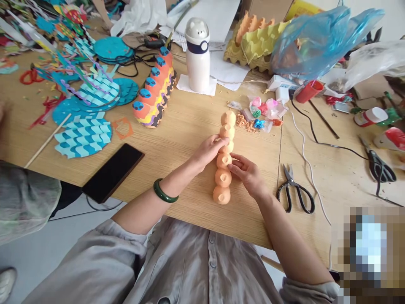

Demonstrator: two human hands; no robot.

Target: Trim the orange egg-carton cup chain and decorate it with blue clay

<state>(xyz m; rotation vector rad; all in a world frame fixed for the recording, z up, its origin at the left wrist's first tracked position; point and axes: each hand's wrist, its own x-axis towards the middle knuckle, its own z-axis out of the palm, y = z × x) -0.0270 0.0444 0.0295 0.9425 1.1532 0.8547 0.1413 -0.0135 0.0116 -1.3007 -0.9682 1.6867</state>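
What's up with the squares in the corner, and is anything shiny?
Head view: big blocky squares hide the bottom right corner, so I can't tell what's there; same view, the green bangle glints a little; the orange strip, left hand and right hand look clear, with the strip's far end brighter.

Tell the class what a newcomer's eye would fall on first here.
Probably the row of orange bumps at the middle of the table, with the left hand and right hand on it. Next, likely the blue-spotted painted strip farther back on the left, then the blue plastic bag at back right.
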